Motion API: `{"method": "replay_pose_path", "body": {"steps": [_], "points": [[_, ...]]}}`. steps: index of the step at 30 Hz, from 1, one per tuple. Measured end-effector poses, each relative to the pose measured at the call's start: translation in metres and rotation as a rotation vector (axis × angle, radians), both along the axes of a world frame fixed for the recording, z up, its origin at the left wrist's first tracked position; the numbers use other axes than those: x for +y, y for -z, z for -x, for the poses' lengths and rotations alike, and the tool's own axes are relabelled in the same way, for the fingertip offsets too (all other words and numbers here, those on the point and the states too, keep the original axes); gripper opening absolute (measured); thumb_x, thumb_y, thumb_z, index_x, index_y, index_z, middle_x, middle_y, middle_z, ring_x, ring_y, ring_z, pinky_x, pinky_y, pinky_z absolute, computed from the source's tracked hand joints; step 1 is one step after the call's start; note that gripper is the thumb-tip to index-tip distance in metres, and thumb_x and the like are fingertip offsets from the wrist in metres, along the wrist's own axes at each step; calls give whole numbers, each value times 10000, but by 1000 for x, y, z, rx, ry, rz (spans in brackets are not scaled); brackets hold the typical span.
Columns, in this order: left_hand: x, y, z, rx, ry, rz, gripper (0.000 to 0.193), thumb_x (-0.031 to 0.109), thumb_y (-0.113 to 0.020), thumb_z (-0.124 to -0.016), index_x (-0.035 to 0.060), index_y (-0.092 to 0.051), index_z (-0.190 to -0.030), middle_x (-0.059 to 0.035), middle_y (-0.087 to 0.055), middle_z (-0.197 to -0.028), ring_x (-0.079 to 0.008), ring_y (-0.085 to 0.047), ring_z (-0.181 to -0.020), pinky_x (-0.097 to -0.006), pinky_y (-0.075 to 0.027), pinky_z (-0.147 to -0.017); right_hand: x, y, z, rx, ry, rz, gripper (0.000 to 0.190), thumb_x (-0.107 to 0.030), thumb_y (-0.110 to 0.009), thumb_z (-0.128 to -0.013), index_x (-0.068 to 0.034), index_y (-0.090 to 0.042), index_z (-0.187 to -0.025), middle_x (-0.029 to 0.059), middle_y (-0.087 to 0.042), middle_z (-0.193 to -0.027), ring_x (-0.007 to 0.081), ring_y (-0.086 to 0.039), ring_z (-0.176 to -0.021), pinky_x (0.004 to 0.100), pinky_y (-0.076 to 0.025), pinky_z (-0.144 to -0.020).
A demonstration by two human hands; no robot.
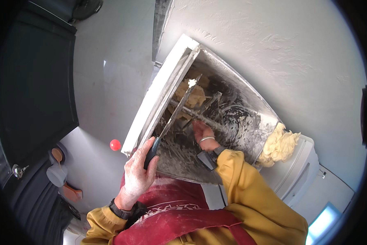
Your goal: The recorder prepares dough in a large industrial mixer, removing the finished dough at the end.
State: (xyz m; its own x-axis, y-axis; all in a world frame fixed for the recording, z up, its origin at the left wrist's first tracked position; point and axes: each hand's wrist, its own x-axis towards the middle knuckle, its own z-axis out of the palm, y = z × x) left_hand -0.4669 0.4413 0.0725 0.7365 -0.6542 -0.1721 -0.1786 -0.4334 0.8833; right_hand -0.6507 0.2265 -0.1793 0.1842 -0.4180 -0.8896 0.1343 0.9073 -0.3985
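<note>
My left hand [140,171] grips the dark handle of a long knife [179,107], whose dough-smeared blade slants up across the opening of a metal dough mixer tub [240,81]. A small bit of dough sticks near the blade's tip. Down inside the tub, my right hand [202,133] reaches beside the mixing shaft [201,117]; its fingertips are partly hidden, and whether they hold anything does not show. Pale dough [191,95] lies around the shaft at the far left of the tub. A larger lump of dough [279,145] rests at the tub's right corner.
A white ledge [163,95] runs along the tub's left side, and a pale wall [250,33] rises behind it. A white cabinet-like casing [296,168] stands at the right. Left are a red ball-like object [115,145], a dark door [36,70] and a translucent plastic jug [56,175].
</note>
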Motion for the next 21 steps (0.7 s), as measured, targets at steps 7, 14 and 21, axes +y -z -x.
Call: {"method": "replay_pose_path", "body": {"steps": [7,14,21], "points": [[3,2,0,57,2,4,447,-7,-644,-785,-28,-506,-1209,-204,-591,-1137,-313,-609,-1027,-332,-492,-853,13,42,24,-58,-126,-22,199,-54,-463,-903,-95,-527,-1087,53,-612,-916,209,-599,-864,304,-479,-769],[4,0,-2,10,-3,5,466,-9,-656,-767,-13,-513,-1211,-198,-608,-1084,-318,-632,-950,-329,-510,-794,7,92,26,159,-796,293,137,-143,-521,-850,-139,-575,-976,47,-599,-761,212,-588,-705,361,-460,-665],[2,2,0,8,-8,-4,471,-16,-651,-761,-19,-510,-1211,-206,-606,-1091,-325,-629,-967,-332,-508,-813,-6,30,3,216,-961,72,76,-81,-564,-830,-93,-570,-905,64,-629,-817,216,-616,-777,372,-496,-687]]}}
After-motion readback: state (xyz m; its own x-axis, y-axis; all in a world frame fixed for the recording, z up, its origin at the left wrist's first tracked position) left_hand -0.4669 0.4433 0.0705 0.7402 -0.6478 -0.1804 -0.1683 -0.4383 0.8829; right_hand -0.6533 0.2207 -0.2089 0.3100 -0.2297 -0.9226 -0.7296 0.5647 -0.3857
